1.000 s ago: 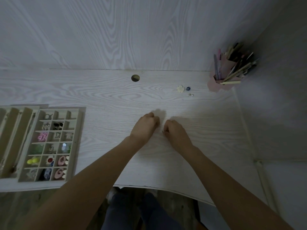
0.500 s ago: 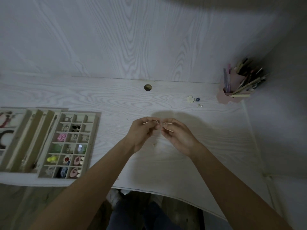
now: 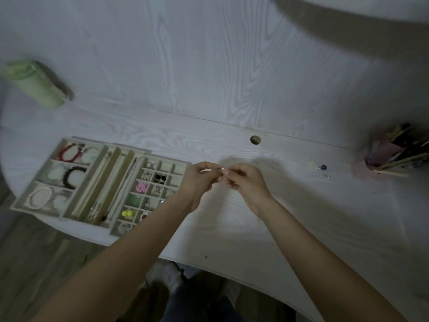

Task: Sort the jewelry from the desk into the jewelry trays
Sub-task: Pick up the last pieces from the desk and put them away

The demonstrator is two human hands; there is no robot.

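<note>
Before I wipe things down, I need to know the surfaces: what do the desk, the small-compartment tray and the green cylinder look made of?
The desk looks like whitewashed wood or laminate: printed-looking grain, matte. The small-compartment tray looks like beige velvet or flocked board, soft and without shine, though blur leaves it open. The green cylinder is too blurred to tell; pale, matte, perhaps plastic or fabric.

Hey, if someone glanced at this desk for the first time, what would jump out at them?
Two hands, the left hand and right hand, meet at the centre of the desk, pinching something tiny between their fingertips. To the left lie the jewelry trays, with a red bracelet at the far corner and yellow beads in a small compartment.
</note>
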